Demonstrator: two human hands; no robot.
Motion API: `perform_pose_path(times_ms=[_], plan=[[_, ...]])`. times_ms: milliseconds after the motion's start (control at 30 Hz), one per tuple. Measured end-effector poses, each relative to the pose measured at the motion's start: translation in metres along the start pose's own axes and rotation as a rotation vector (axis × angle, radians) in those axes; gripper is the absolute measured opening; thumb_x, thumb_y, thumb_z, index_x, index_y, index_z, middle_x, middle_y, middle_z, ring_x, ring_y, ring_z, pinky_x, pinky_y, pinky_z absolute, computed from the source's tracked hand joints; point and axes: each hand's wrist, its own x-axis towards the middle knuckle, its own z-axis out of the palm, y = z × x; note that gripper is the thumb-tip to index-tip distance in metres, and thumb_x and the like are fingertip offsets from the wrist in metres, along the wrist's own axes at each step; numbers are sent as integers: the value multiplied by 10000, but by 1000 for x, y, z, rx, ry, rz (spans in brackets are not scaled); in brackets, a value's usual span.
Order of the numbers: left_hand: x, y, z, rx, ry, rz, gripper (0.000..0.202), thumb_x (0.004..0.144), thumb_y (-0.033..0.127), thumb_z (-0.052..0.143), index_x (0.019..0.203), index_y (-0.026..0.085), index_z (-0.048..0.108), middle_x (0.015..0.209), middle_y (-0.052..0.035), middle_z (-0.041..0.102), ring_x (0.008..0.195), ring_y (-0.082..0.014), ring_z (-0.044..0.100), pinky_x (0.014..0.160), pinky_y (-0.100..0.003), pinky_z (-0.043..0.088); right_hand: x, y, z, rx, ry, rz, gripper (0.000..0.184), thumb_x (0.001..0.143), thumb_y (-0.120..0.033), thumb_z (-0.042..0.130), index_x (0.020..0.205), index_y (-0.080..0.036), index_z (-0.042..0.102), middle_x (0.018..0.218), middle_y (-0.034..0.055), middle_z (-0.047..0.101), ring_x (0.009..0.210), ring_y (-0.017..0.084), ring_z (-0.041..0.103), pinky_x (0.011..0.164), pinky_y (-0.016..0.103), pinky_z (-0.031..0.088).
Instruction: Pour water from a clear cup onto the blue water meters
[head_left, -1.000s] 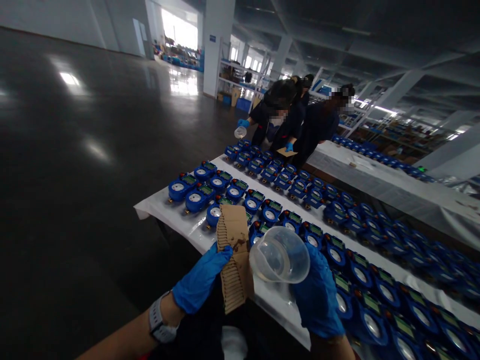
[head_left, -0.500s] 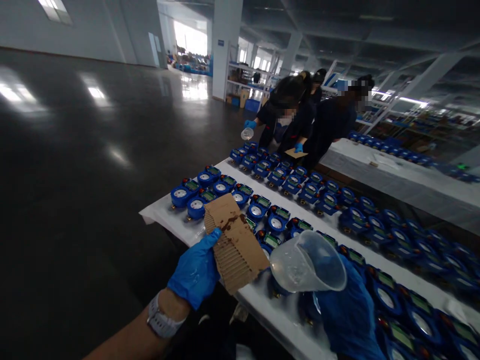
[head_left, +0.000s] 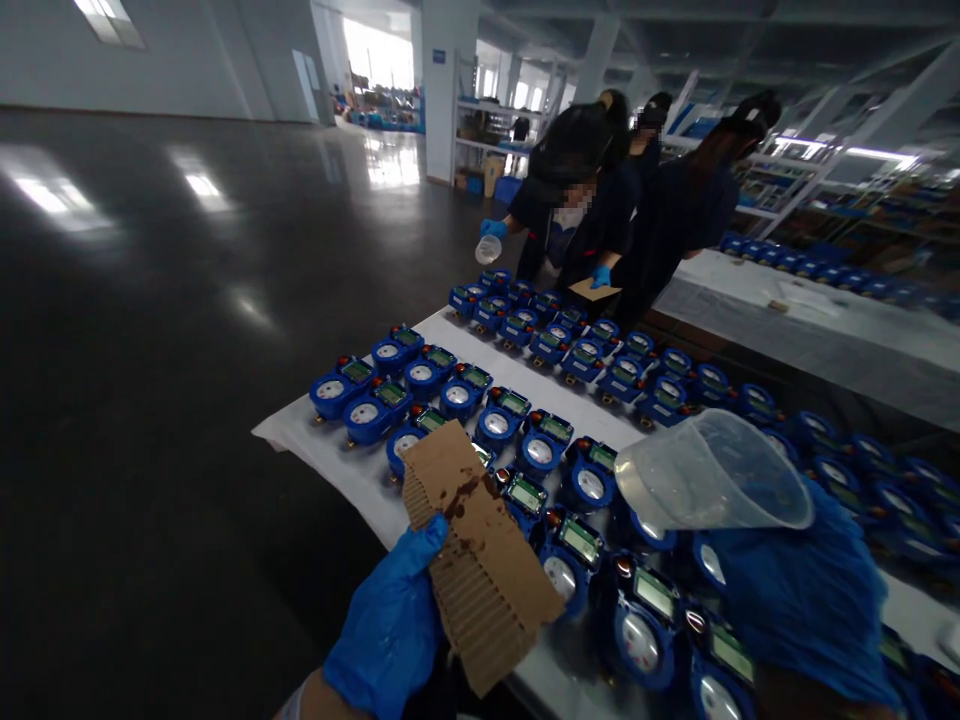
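Observation:
In a blue glove, my left hand (head_left: 390, 615) grips a torn piece of corrugated cardboard (head_left: 480, 560) by its left edge, thumb on top. Dark wet stains mark the cardboard's middle. My right hand (head_left: 802, 580), also gloved in blue, holds a translucent plastic cup (head_left: 712, 475) tipped sideways, its mouth to the right and its base to the left. What the cup holds, I cannot make out. Below both hands stand rows of blue water meters (head_left: 540, 450) with round white dials and green-framed displays. The cup is above the meters; the cardboard hides a few of them.
A white-covered table (head_left: 300, 425) carries the meters and ends at the left. Across it, a co-worker (head_left: 577, 200) leans in with a cup (head_left: 488, 249) and a cardboard piece (head_left: 595, 290). Another person (head_left: 690, 210) stands beside. A second table (head_left: 810, 300) runs behind at right.
My right hand has moved the cup right and slightly up in view. The cardboard in my left hand sits a little lower. The view has shifted slightly; the co-worker keeps much the same pose.

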Motion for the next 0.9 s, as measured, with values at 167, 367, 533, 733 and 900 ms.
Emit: perform_pose_path(times_ms=[167, 367, 533, 733, 900], plan=[[9, -15, 8, -83, 48, 18, 648, 1010, 176, 516, 1618, 97, 309, 1058, -157, 831, 1172, -345, 734, 1112, -539, 509, 34, 10, 4, -114, 12, -23, 422, 799, -674, 500, 1047, -369, 653, 1155, 123, 722, 1123, 496, 660, 854, 654, 509], [32, -33, 7, -121, 80, 29, 681, 1000, 187, 559, 1633, 176, 309, 1134, -143, 823, 1225, -357, 704, 1135, -565, 486, 74, 40, 21, -195, -27, -162, 339, 850, -568, 376, 1058, -397, 583, 1170, 102, 687, 1115, 457, 659, 831, 595, 498], [42, -43, 11, -114, 92, -50, 727, 982, 216, 601, 1643, 217, 298, 1208, -144, 803, 1208, -378, 708, 1149, -591, 467, 104, 64, 44, -237, 36, -231, 371, 813, -452, 489, 1057, -266, 698, 1060, 140, 737, 1000, 415, 708, 763, 535, 540], [37, -33, 20, -84, 207, -19, 738, 1004, 165, 551, 1660, 206, 216, 1212, -116, 805, 1279, -336, 669, 1205, -571, 403, 115, 74, 68, -390, 72, -216, 409, 832, -406, 481, 1083, -182, 714, 1053, 165, 730, 919, 360, 692, 722, 462, 530], [41, -22, -10, -59, 171, -6, 838, 961, 160, 662, 1659, 226, 202, 1201, -83, 812, 1280, -317, 670, 1234, -583, 342, 118, 73, 85, -548, 96, -153, 337, 864, -299, 447, 1035, -151, 697, 933, 164, 678, 803, 311, 614, 653, 411, 458]])
